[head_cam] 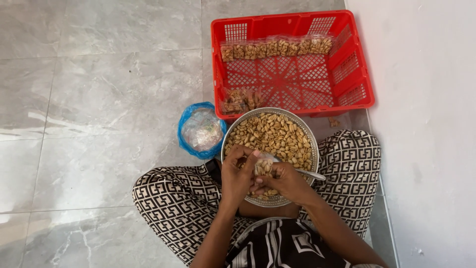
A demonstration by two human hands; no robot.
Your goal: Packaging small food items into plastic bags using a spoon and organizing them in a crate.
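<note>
While both hands pinch it over the round metal bowl of peanuts, the small clear plastic packet of peanuts looks light, soft and slippery, best gripped at its open top; left hand and right hand close around it. One red plastic crate holds two packet rows.

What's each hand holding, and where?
Left hand and right hand both grip a small clear bag of peanuts by its sides, over the metal bowl.
</note>
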